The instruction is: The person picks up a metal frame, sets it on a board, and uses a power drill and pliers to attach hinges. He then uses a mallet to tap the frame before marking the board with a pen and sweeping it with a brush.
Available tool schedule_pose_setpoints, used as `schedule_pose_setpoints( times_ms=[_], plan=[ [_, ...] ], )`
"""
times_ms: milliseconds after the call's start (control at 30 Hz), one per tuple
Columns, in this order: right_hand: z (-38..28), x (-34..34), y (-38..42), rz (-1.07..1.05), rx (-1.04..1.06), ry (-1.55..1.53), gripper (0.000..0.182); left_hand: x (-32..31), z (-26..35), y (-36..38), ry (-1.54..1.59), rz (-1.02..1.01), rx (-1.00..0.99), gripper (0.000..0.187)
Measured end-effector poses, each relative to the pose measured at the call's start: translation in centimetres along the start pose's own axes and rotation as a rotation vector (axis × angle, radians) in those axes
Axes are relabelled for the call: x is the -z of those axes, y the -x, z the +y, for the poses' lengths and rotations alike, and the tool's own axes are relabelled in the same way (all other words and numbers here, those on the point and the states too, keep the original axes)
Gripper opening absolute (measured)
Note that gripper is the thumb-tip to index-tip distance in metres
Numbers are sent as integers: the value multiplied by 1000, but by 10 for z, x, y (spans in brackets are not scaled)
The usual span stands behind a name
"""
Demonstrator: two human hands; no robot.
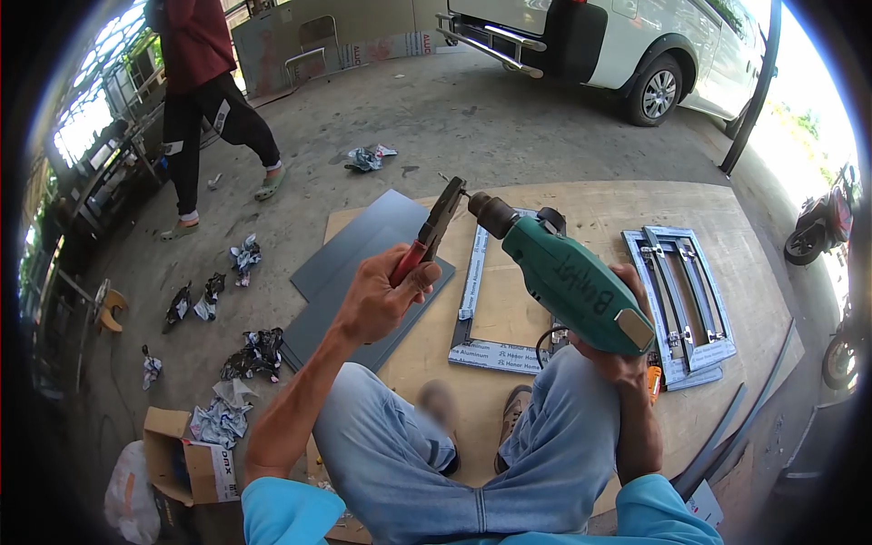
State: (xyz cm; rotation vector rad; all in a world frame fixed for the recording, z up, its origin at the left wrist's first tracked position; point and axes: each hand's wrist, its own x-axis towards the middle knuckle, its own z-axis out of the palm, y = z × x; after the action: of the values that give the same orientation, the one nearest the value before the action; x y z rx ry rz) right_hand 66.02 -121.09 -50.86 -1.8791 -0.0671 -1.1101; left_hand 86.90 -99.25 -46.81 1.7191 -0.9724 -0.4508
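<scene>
Sat low over a big wood board (672, 204) on a hard grey floor (300, 150). Nearest, had both knees bent in blue jeans (391, 445), with two busy hands up past the lap. Wrapped the right hand (619, 363) tight round the back end of a green drill (568, 282). Wrapped the left hand (386, 286), with curled fingers, round the red handles (411, 262) of the pliers (440, 218). Pointed the long drill up and to the left, and the long pliers up and a bit to the right. Held the two tips close together, with the thin drill bit (466, 193) touching the head of the pliers or just beside it. Could not tell which, nor tell of anything pinched in the bite. Had the left hand nearer to that meeting spot than the right.

Farther down, on the board, saw a taped frame (495, 356), with grey sheets (350, 245) to its left and another frame (707, 318) to its right. Farther off, saw crumpled wrap (250, 354) on the floor. Farthest, saw a person (200, 54) in mid-step and a white van (708, 54).
</scene>
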Motion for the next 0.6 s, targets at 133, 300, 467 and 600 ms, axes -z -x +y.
schedule_pose_setpoints(
  times_ms=[133, 300, 467, 600],
  plan=[
    [-1, -2, 0, 24, -59, -24, 74, 0, -3, -1, 4, 30, -34, 43],
    [-2, -3, -9, -9, -29, -70, 74, 2, -5, -3, -59, 77, -46, 44],
    [-7, -6, -11, 21, -121, -122, 75, 5, -9, -4, -82, 115, -83, 44],
    [-5, -3, -9, 37, -127, -119, 73, 20, -17, -6, 151, 242, 19, 39]
  ],
)
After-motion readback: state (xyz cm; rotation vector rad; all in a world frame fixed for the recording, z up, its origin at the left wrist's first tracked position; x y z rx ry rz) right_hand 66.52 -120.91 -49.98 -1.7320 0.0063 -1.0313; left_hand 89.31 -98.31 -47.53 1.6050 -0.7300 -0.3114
